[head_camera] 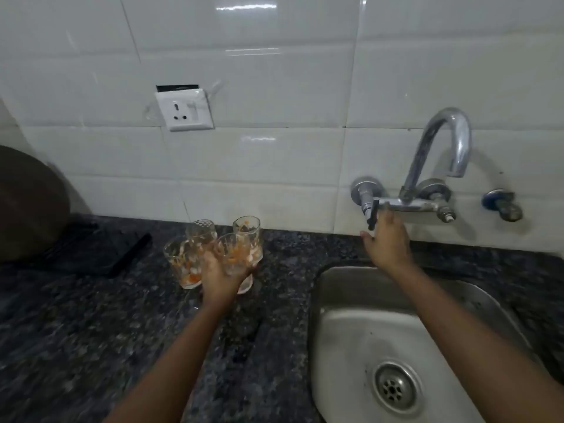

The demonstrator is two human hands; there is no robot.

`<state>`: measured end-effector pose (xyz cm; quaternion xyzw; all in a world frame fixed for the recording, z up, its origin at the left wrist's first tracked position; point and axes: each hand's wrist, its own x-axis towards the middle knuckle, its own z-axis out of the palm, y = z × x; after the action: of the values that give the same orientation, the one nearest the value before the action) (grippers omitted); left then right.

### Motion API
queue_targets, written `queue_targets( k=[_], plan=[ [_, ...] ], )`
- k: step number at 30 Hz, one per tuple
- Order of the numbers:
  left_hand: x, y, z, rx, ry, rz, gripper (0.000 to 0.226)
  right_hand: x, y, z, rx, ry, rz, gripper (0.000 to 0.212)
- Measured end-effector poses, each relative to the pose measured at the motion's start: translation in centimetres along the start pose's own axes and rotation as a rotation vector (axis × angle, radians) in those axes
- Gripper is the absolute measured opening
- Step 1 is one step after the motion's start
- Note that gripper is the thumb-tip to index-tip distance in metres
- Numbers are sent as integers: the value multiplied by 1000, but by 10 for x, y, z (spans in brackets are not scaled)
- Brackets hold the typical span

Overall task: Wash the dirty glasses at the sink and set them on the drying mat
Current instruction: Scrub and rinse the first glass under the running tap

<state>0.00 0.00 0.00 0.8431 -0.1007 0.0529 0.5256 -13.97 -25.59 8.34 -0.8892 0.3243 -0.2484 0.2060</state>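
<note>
Four dirty glasses (pixel 213 251), left hand (pixel 220 274) gripping one

I see four dirty glasses (pixel 213 254) clustered on the dark speckled desk (pixel 91 315), left of the steel sink (pixel 345 331). My left hand (pixel 218 277) grips the nearest glass (pixel 235 257), smeared with orange residue. My right hand (pixel 387 242) reaches up with straight fingers (pixel 389 216) at the black tap lever (pixel 373 215) of the wall-mounted chrome faucet (pixel 439 148). A white socket (pixel 184 109) sits on the tiled wall (pixel 274 71).
</note>
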Motion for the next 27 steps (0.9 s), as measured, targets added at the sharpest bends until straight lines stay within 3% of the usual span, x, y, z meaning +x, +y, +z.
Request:
queue_targets(
  k=[2,5,8,12,16,18,20,23,25,27],
  plan=[
    [5,-4,4,-41,22,-19,88,9,-4,7,-31,-17,-1,73],
    [9,-9,9,-96,69,-84,81,20,-6,19,-60,78,12,49],
    [8,-6,6,-114,56,-6,72,20,-2,27,-130,156,-5,38],
    [-18,5,11,-72,-119,86,79,21,6,30,-353,99,-140,51],
    [-51,28,34,-102,-296,149,70,18,11,20,-421,58,-270,72],
    [-63,41,52,-122,-365,137,66,9,19,12,-294,25,-284,74],
    [-73,54,71,-148,-419,99,64,-6,36,5,-46,-30,-159,57],
    [-92,66,103,-195,-515,8,63,-42,60,-2,579,-41,399,16],
    [-108,68,123,-240,-580,-77,63,-66,71,-3,1059,-79,693,21],
    [-126,69,139,-292,-645,-182,57,-89,84,-4,1168,-127,766,18]
  ],
)
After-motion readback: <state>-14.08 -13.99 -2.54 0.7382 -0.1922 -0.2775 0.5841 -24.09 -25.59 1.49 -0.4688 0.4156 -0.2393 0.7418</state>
